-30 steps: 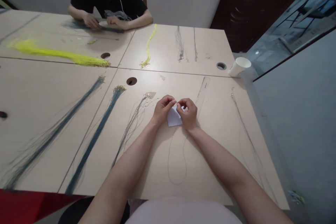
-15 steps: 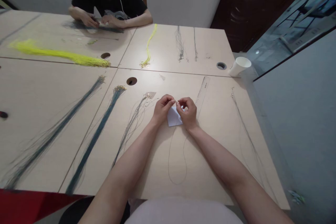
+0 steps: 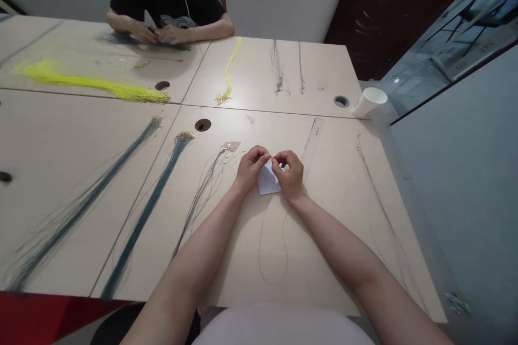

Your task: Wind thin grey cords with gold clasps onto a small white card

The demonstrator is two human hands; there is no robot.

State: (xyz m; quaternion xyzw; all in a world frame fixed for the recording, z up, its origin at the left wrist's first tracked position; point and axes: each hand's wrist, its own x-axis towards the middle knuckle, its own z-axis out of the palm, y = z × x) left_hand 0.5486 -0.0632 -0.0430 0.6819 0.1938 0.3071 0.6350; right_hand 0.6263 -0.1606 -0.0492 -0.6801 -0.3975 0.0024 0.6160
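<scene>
My left hand (image 3: 253,168) and my right hand (image 3: 288,171) meet fingertip to fingertip, both closed in a pinch. Between them is the end of a thin fishing line (image 3: 259,259); any small part at the tips is too tiny to make out. The line hangs back in a long loop on the table, between my forearms. Beneath the hands lies a folded white paper (image 3: 267,182), partly covered by my right hand. Left of my hands, gold fish hooks (image 3: 227,147) on loose dark lines rest against a small brownish card (image 3: 234,146).
Dark blue-green line bundles (image 3: 148,210) with gold ends lie to the left. A clear ruler (image 3: 312,140) is beyond my right hand; more lines (image 3: 374,190) lie at right. Farther off are yellow lines (image 3: 93,84), a white cup (image 3: 369,101) and a co-worker's hands (image 3: 172,35).
My hands stay pinched in nearly the same place, with only slight finger movement. Across the table, the co-worker's hands have come closer together.
</scene>
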